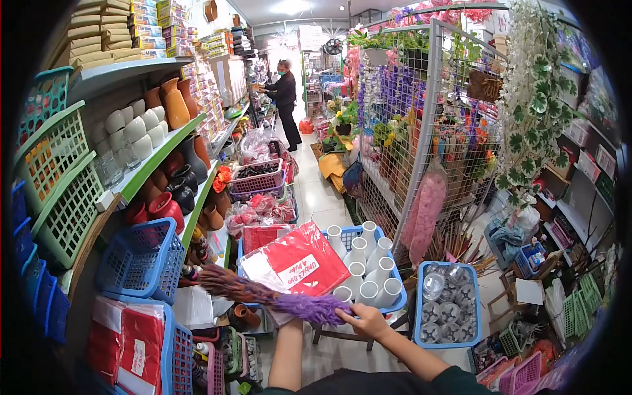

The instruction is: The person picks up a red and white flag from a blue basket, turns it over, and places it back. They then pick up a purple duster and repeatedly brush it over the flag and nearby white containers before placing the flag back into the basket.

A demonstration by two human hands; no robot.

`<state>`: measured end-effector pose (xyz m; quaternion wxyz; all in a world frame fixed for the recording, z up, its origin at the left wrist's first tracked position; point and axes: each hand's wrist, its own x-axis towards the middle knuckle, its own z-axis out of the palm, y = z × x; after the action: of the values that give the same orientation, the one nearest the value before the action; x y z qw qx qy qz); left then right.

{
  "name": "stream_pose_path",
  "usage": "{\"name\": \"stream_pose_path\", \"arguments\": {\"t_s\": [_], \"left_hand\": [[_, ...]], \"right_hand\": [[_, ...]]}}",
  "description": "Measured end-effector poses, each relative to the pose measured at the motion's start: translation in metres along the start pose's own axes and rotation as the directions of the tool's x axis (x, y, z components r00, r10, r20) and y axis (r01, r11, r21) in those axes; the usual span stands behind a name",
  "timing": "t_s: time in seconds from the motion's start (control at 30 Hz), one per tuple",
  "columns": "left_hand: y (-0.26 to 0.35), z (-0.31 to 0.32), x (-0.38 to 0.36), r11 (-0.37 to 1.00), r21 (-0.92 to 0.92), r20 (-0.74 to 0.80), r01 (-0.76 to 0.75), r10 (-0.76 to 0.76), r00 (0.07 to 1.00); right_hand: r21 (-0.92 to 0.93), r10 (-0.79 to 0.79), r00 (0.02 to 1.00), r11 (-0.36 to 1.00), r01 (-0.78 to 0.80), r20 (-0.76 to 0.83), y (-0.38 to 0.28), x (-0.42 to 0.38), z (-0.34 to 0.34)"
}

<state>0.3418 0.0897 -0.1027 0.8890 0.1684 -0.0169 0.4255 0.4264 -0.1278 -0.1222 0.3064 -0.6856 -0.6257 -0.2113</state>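
Observation:
A long bunch of dried stems, brown at the left end and purple at the right (306,306), lies across both forearms' reach. My right hand (365,320) pinches its purple end. Beneath the bunch is my left hand (288,320), mostly hidden, its fingers out of sight. Just beyond, a red and white packet with a handwritten label (316,263) rests on a blue basket (400,299). White vases (368,293) stand in the right part of that basket.
A blue basket of clear-wrapped items (421,322) sits to the right. Shelves with pots (174,105) and stacked baskets line the left. A wire rack (431,99) with flowers stands at right. Farther down the aisle is a person in dark clothes (286,92).

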Motion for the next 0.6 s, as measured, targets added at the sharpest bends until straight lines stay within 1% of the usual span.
{"name": "stream_pose_path", "arguments": {"t_s": [0.03, 0.07, 0.1, 0.13, 0.17, 0.2, 0.23, 0.27, 0.3, 0.37, 0.4, 0.43, 0.47, 0.5, 0.53, 0.57, 0.6], "left_hand": [[0.003, -0.001, 0.001, 1.0, 0.0, 0.004, 0.005, -0.005, 1.0], [-0.002, 0.001, 0.001, 1.0, 0.0, 0.009, 0.009, -0.009, 1.0], [-0.004, 0.008, 0.007, 1.0, -0.001, 0.016, 0.014, -0.014, 1.0], [0.002, 0.0, 0.002, 1.0, -0.002, 0.023, 0.02, -0.02, 1.0], [0.0, 0.0, 0.002, 1.0, -0.003, 0.027, 0.024, -0.024, 0.999], [0.002, 0.005, 0.009, 1.0, -0.003, 0.03, 0.026, -0.026, 0.999], [0.0, 0.007, 0.009, 1.0, -0.003, 0.033, 0.027, -0.027, 0.999], [0.0, 0.001, 0.004, 1.0, -0.002, 0.036, 0.03, -0.03, 0.999], [-0.005, 0.006, 0.006, 0.999, -0.001, 0.04, 0.035, -0.035, 0.999], [-0.006, 0.005, 0.005, 0.999, 0.0, 0.052, 0.045, -0.044, 0.998], [-0.006, 0.006, 0.003, 0.999, -0.001, 0.056, 0.046, -0.046, 0.997], [-0.009, 0.009, 0.008, 0.999, -0.001, 0.058, 0.05, -0.05, 0.997], [-0.008, 0.007, 0.004, 0.998, -0.001, 0.059, 0.056, -0.056, 0.997], [-0.011, 0.009, 0.008, 0.998, -0.002, 0.062, 0.063, -0.063, 0.996], [-0.011, 0.002, -0.003, 0.997, -0.001, 0.066, 0.071, -0.07, 0.995], [-0.01, -0.002, -0.003, 0.997, -0.001, 0.071, 0.075, -0.075, 0.995], [-0.015, 0.003, 0.0, 0.997, -0.001, 0.075, 0.077, -0.077, 0.994]], "right_hand": [[-0.044, -0.016, 0.999, 0.999, 0.018, 0.039, 0.003, -0.005, -0.002], [-0.069, 0.074, 0.996, 0.995, -0.071, 0.048, 0.011, -0.013, 0.001], [-0.072, 0.075, 0.996, 0.995, -0.072, 0.045, 0.017, -0.013, -0.001], [-0.051, 0.261, 0.965, 0.963, -0.263, -0.036, 0.023, -0.014, -0.003], [-0.014, 0.438, 0.892, 0.897, -0.442, -0.111, 0.029, -0.014, -0.005], [-0.013, 0.437, 0.892, 0.897, -0.441, -0.111, 0.036, -0.015, -0.003], [0.202, 0.63, 0.76, 0.775, -0.6, -0.16, 0.043, -0.015, -0.002], [0.413, 0.795, 0.586, 0.592, -0.693, -0.157, 0.047, -0.017, 0.001], [0.414, 0.797, 0.583, 0.59, -0.694, -0.158, 0.041, -0.012, -0.005], [0.382, 0.762, 0.599, 0.645, -0.662, -0.246, 0.021, 0.0, -0.025], [0.37, 0.707, 0.661, 0.702, -0.609, -0.252, 0.015, -0.005, -0.023], [0.318, 0.534, 0.769, 0.841, -0.438, -0.352, 0.009, -0.006, -0.02], [0.239, 0.422, 0.86, 0.901, -0.362, -0.286, 0.001, -0.007, -0.02], [0.166, 0.304, 0.93, 0.948, -0.273, -0.207, -0.006, -0.009, -0.024], [0.165, 0.308, 0.928, 0.947, -0.277, -0.209, -0.011, -0.009, -0.03], [-0.022, 0.144, 0.984, 0.989, -0.147, -0.101, -0.016, -0.007, -0.036], [-0.187, -0.007, 0.999, 0.982, 0.015, 0.039, -0.018, -0.006, -0.039]]}}
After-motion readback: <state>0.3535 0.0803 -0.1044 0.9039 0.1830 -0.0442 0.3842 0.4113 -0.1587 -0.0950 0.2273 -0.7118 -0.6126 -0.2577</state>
